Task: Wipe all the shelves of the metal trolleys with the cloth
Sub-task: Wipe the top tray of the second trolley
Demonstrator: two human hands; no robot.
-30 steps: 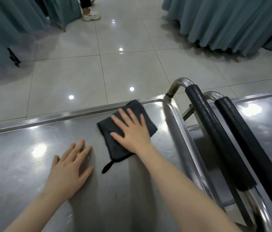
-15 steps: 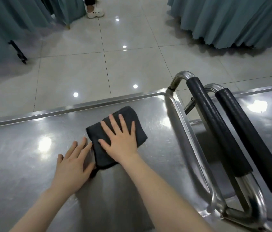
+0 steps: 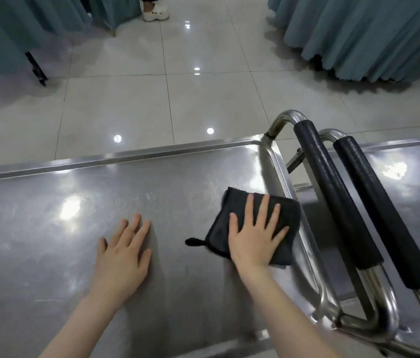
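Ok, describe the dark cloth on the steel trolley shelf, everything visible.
The dark grey, soft-looking cloth lies flat, a rough square, on the shiny steel top shelf near its right end. A small black loop sticks out from its near left corner. The right hand presses on it with spread, straight fingers, covering its middle. Its right edge reaches the shelf's raised rim. The left hand rests on bare metal, apart from it.
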